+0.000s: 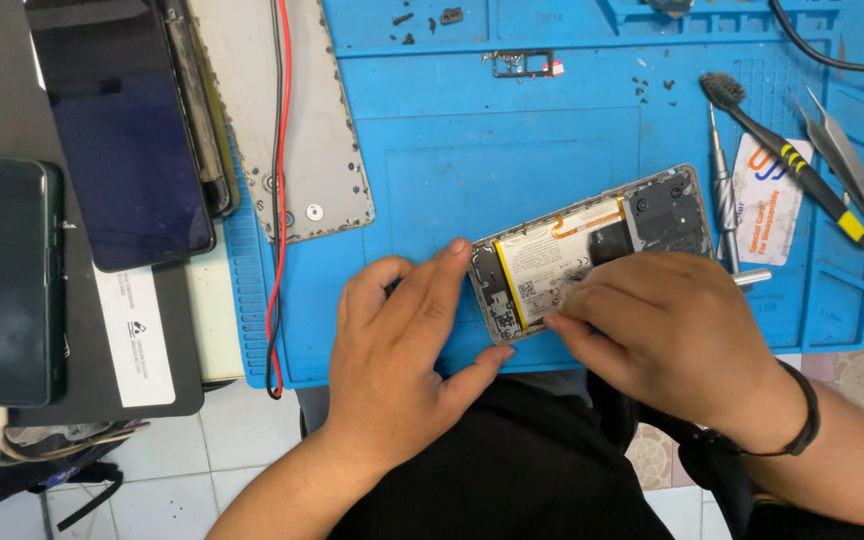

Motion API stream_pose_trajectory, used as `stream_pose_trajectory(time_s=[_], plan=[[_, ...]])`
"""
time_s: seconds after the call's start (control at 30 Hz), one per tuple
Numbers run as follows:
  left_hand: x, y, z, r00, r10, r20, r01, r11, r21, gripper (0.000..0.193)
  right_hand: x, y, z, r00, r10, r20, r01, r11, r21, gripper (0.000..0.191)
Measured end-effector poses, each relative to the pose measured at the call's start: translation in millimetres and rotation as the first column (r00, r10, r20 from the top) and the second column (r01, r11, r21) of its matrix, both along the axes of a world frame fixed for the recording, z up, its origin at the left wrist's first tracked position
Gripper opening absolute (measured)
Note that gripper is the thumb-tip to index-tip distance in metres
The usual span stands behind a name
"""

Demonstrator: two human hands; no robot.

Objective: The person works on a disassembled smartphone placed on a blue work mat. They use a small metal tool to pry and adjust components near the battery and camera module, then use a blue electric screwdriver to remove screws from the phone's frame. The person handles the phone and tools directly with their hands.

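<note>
On the blue mat [432,160], near its 6 o'clock edge, lies an opened phone [592,250], back cover off, battery [552,265] and dark board shields exposed. Left hand [402,350] rests flat beside the phone's 9 o'clock end, index fingertip touching the frame, grip released. Right hand [672,335] covers the phone's 5 o'clock side, fingertips pressed together on the frame edge; whether they pinch anything cannot be told. At 3 o'clock of the phone lie a screwdriver [722,200], a brush [782,155] and tweezers [852,170]. At 10 o'clock lie a grey plate [312,120] and a red wire [280,200].
</note>
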State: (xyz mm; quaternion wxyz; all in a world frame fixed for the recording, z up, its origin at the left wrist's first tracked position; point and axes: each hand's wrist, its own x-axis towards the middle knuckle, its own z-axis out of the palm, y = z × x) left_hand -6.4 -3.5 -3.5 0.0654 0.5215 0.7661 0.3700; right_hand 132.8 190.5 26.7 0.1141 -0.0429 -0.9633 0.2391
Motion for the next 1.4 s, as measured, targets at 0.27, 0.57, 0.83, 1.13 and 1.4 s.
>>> stream_pose_trajectory(time_s=[0.27, 0.57, 0.83, 1.13, 1.4], plan=[[0, 0, -2, 1.0, -0.003, -0.006, 0.003, 1.0, -0.002, 0.087, 2, 4, 1, 0.996, 0.086, -0.012, -0.086, 0.995, 0.051, 0.019], [0, -1, -2, 1.0, -0.007, -0.005, 0.007, 1.0, -0.003, 0.088, -3, 1, 4, 0.991, 0.132, 0.031, -0.134, 0.988, 0.079, 0.02], [0, -1, -1, 1.0, -0.01, -0.006, 0.01, 1.0, -0.01, 0.087, 0, 7, 5, 0.993, 0.107, 0.04, -0.108, 0.994, 0.017, 0.019], [0, -1, -2, 1.0, -0.014, 0.001, 0.014, 1.0, -0.002, 0.087, 8, 15, 5, 0.999, 0.037, 0.037, -0.036, 0.999, -0.011, 0.02], [0, -2, -2, 1.0, -0.012, -0.009, 0.012, 1.0, -0.003, 0.088, 7, 16, 4, 0.996, 0.084, 0.025, -0.084, 0.996, -0.004, 0.019]])
